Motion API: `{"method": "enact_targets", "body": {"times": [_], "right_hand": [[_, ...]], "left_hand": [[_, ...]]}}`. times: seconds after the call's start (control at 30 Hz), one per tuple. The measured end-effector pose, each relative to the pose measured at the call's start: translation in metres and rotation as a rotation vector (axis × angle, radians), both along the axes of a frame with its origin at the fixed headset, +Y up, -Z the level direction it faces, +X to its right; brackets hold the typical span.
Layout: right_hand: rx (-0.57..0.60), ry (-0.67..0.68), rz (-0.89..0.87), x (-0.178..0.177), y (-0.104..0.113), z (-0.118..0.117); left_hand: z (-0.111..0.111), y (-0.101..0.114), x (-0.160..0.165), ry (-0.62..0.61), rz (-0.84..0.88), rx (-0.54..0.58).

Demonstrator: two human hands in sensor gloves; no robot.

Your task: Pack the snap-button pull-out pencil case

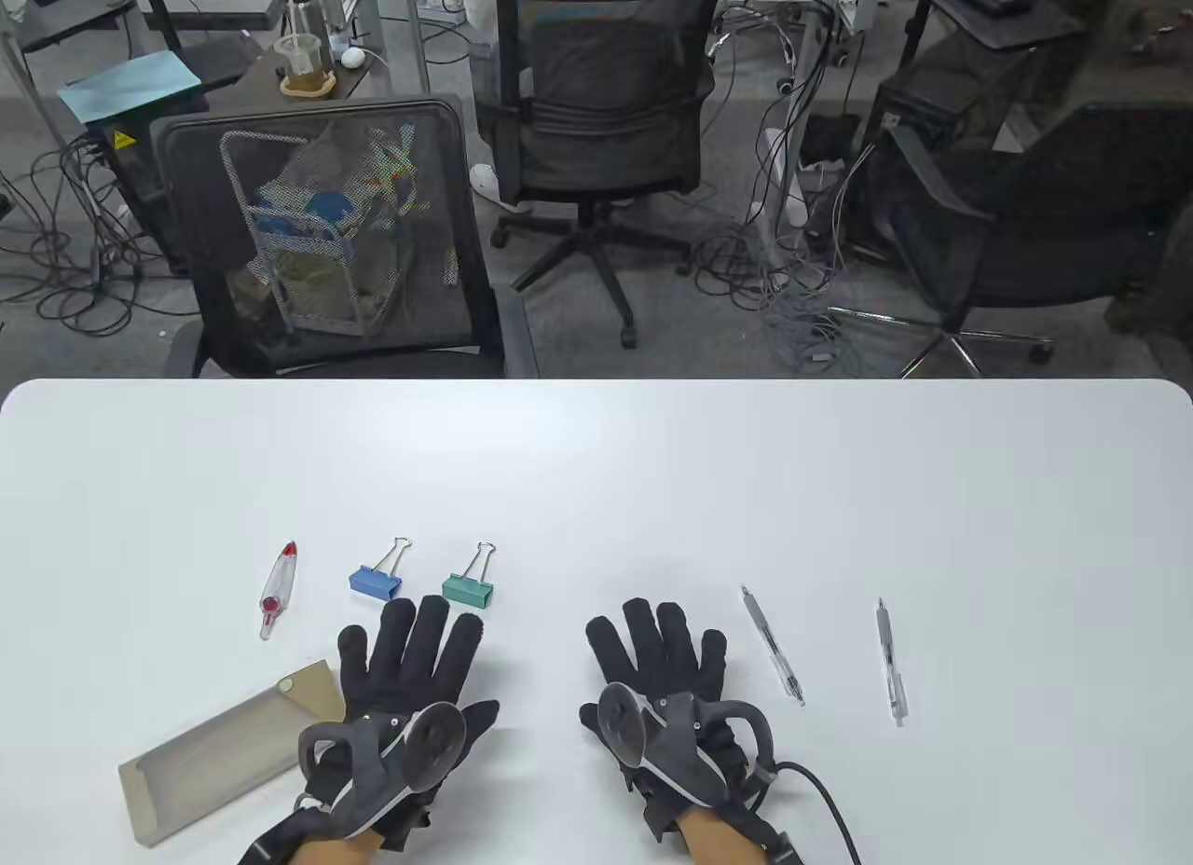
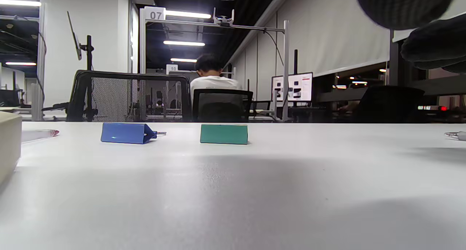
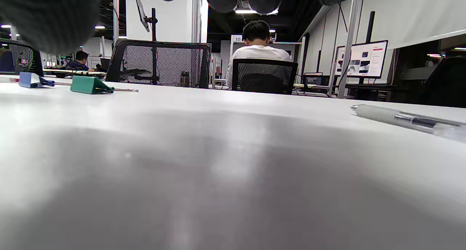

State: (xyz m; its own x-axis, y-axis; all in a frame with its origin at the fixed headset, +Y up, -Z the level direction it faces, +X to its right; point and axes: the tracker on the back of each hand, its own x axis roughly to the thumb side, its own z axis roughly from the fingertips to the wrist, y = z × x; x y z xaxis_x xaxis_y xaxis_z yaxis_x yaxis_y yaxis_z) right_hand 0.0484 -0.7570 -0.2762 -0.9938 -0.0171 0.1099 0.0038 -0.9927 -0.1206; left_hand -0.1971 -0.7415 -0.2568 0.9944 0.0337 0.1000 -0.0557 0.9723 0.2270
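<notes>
A tan translucent pencil case (image 1: 224,751) with a snap button lies flat at the table's front left; its edge shows in the left wrist view (image 2: 9,144). My left hand (image 1: 410,665) rests flat on the table just right of it, fingers spread, holding nothing. My right hand (image 1: 657,655) rests flat near the middle front, also empty. A blue binder clip (image 1: 377,581) (image 2: 125,133) and a green binder clip (image 1: 467,589) (image 2: 224,134) (image 3: 87,85) lie just beyond my left fingers. A correction-tape pen with red parts (image 1: 278,590) lies to the left. Two clear pens (image 1: 773,643) (image 1: 892,660) lie right of my right hand.
The white table (image 1: 596,473) has a wide bare stretch beyond the items. Black mesh office chairs (image 1: 326,240) stand behind its far edge. A cable (image 1: 829,809) runs from my right wrist tracker toward the front edge.
</notes>
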Motion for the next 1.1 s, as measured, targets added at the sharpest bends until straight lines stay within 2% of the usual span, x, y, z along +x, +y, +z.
{"method": "enact_targets", "body": {"times": [0.8, 0.93, 1.1], "right_hand": [[-0.007, -0.001, -0.027, 0.002, 0.000, -0.001], [-0.002, 0.001, -0.037, 0.004, 0.001, -0.001], [0.002, -0.001, -0.039, 0.005, 0.002, -0.002]], "left_hand": [[-0.003, 0.002, -0.006, 0.029, 0.020, -0.018], [-0.003, 0.010, -0.008, 0.031, 0.015, -0.034], [-0.006, 0.029, -0.027, 0.074, 0.096, -0.066]]}}
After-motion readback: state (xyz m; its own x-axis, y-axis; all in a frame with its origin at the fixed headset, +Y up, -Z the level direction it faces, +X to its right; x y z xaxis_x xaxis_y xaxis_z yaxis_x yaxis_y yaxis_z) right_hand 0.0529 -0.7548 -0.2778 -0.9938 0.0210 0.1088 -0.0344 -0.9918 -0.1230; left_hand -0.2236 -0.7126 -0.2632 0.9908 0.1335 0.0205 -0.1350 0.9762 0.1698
